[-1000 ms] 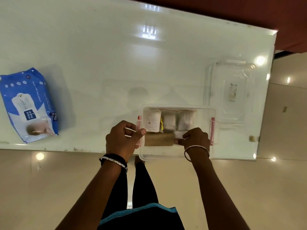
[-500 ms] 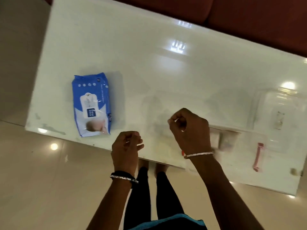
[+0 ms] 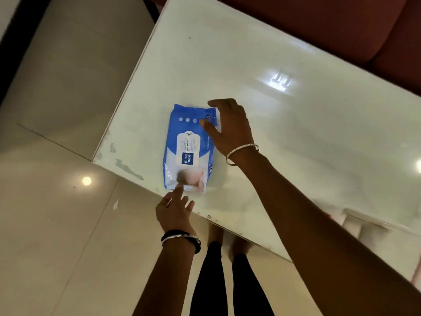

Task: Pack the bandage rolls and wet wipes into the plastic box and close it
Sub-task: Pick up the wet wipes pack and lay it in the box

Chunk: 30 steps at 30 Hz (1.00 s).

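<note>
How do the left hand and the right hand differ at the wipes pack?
The right hand reaches over the far end of the wipes pack, fingers spread; the left hand is at the near end, one finger touching it. The right wrist has one bangle; the left has several. Neither hand has closed on the pack.

Both hands now at wipes pack point(image 3: 190, 148)

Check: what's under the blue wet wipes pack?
The blue wet wipes pack lies flat on the glossy white table. Anything beneath it is hidden; the right hand covers its far corner.
</note>
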Motion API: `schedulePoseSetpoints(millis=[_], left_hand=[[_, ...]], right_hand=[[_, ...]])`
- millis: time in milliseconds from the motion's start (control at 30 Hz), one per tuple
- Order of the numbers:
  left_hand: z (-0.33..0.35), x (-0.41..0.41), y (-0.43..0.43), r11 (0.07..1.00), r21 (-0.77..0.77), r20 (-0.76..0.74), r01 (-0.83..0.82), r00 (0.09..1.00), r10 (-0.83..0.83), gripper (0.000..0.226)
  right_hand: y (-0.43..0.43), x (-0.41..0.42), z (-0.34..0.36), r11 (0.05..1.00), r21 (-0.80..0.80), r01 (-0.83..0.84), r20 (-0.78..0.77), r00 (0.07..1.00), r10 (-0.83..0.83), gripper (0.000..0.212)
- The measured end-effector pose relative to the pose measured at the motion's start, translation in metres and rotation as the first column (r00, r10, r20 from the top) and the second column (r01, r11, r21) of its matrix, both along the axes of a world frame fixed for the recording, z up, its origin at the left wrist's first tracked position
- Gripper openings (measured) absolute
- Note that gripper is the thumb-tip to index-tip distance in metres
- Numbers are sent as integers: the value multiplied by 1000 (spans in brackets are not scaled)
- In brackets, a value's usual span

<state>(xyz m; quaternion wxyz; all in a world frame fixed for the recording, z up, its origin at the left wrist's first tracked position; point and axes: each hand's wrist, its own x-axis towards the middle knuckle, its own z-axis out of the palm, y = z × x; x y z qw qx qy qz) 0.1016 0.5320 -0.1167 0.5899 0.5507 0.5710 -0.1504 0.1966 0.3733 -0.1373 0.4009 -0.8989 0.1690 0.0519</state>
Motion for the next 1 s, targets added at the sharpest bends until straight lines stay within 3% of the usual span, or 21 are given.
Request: schedulePoseSetpoints(millis=[100,200,300,400,567,667,767,900,1000], left_hand=[[0,9,-3,985,-171,-46,14,999,-22,32],[-6,18,-1,949,-315,-61,-12,998,-8,45],[-13,23,0,925,-372,-74,-73,996,48,46],[-20,22,4,945,-314,-77,-95,994,74,44],[-21,9,14,933,-355,20,50,999,-45,46],[-17,-1,20,906,-395,115,152,987,-116,50],[-9,-5,25,874,-401,189,275,958,-214,59],[8,-12,12,762,-485,297,429,901,-318,76],[22,-20,-9,671,-506,355,542,840,-410,72]], right_hand=[[5,19,-10,992,12,-127,-180,975,127,66],[8,29,-18,987,-21,-161,-272,951,150,69],[4,33,-18,995,37,-90,-331,939,97,62],[-6,24,-12,974,214,80,-422,907,18,51],[-25,-21,-8,835,455,311,-469,880,-72,28],[-36,-58,5,713,556,427,-494,860,-130,29],[-48,-93,25,694,580,426,-465,873,-147,32],[-64,-140,59,682,569,459,-406,878,-252,25],[-78,-180,78,602,584,544,-396,839,-374,32]])
